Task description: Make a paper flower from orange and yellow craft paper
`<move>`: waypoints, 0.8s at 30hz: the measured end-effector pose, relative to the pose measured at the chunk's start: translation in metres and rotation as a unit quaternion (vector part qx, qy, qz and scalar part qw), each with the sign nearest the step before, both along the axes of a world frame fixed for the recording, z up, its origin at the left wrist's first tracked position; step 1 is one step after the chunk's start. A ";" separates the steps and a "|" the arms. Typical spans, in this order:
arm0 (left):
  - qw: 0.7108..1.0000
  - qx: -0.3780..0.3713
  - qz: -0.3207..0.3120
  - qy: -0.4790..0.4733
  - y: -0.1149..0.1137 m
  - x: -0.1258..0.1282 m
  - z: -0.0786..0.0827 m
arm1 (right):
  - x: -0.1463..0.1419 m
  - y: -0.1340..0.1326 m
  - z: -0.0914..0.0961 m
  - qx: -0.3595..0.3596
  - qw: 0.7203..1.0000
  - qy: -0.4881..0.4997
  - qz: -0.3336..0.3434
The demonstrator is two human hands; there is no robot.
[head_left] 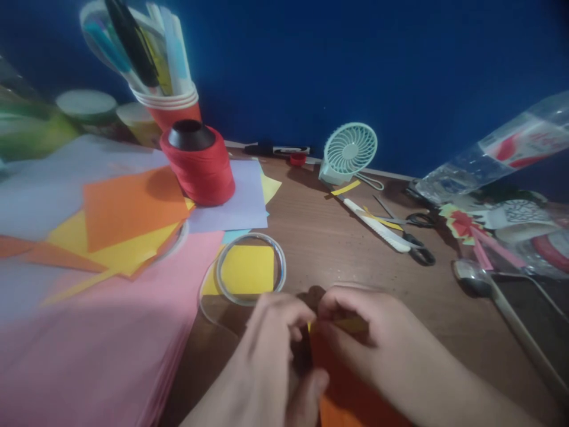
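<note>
Orange paper lay on the person's side of the clear coil and to its right, with a yellow strip along its top edge. From that edge the sheet ran toward the person and somewhat rightward, so its long axis, judging by the part in sight, pointed away from the coil; the lower end was cut off by the view. The right hand, farther from the coil, had its grip clamped on the top edge, thumb over the near face and fingers behind. The left hand, nearer the coil, had its fingers curled by the sheet's top left corner and its thumb against or just beside the left edge; I could not tell whether that grip was together on the paper or slightly apart. That corner, set between both hands' fingertips, seemed the relation that counted most. The coil rested over a yellow sheet on the brown surface, with a pink paper stack to its left.
</note>
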State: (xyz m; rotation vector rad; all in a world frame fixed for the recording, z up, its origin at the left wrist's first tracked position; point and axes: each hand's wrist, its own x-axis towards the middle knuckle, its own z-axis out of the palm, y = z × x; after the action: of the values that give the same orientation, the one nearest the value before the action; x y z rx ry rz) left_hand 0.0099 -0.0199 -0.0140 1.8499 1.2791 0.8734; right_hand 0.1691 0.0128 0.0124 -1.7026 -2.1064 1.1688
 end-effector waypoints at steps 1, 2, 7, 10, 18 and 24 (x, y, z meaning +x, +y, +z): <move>0.998 -0.045 0.026 -0.037 0.003 0.001 0.000 | 0.000 0.000 0.000 0.001 0.999 0.031 -0.009; 0.993 -0.084 0.043 -0.069 0.007 0.001 0.000 | -0.001 0.000 0.000 0.003 0.998 0.058 -0.019; 0.969 -0.213 0.034 -0.121 0.019 -0.001 0.008 | -0.002 -0.003 0.000 0.026 0.991 0.127 -0.045; 0.961 -0.237 0.059 -0.128 0.023 -0.001 0.012 | -0.002 -0.004 0.001 0.046 0.989 0.136 -0.045; 0.972 -0.208 0.053 -0.100 0.026 -0.004 0.015 | -0.003 -0.005 0.004 0.073 0.984 0.154 -0.043; 0.980 -0.179 0.060 -0.065 0.024 -0.007 0.015 | -0.007 -0.010 0.002 0.036 0.983 0.158 -0.088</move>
State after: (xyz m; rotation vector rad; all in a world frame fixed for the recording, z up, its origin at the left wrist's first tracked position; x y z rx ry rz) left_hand 0.0032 0.0044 0.0009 1.4252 1.3759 0.7550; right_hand 0.1626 0.0033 0.0144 -1.5185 -1.7514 1.2029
